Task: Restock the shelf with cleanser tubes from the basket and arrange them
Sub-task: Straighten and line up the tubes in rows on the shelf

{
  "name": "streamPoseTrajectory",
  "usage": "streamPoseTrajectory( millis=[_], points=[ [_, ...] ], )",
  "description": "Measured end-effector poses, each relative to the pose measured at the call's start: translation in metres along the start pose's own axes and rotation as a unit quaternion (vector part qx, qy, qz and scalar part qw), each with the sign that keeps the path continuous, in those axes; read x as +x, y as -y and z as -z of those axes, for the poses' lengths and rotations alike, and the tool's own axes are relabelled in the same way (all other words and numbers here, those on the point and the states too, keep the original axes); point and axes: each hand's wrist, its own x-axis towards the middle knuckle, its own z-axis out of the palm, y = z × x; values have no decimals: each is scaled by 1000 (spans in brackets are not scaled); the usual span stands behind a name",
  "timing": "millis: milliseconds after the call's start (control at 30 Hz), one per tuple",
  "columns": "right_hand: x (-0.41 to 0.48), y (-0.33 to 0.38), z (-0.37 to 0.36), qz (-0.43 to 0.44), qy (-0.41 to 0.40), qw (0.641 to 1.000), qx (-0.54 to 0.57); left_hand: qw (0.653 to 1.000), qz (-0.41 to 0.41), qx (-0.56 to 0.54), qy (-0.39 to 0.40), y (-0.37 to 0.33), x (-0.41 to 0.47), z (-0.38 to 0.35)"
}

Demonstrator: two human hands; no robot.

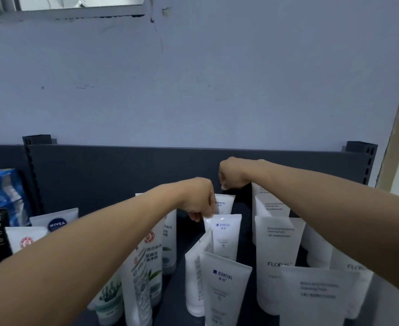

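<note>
- Pinching top crimp of middle Manting tube (225, 234) with curled left hand (197, 200); holding it upright on the shelf (123, 175).
- Gripping, seemingly, top of far Floral tube (259, 188) with curled right hand (235, 174); contact partly hidden.

NIVEA on left tube (57, 224), MANTING on middle tube (225, 231), FLORAL on right tube (278, 255).

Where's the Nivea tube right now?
The Nivea tube stands on the left of the shelf in the head view, just behind a red-emblem tube and right of the blue packet.
</note>
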Motion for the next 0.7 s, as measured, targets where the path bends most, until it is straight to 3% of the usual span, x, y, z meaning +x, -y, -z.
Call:
streamPoseTrajectory(
  millis=[167, 467, 700],
  points=[
    [-18, -3, 8, 23, -27, 999, 23, 999, 26, 10, -46, 6, 5, 8],
    [-48, -11, 9, 35, -37, 998, 32, 998, 40, 6, -45, 7, 13, 6],
    [-68, 6, 16, 104, 56, 980, 161, 995, 34, 68, -68, 0, -11, 27]
  ],
)
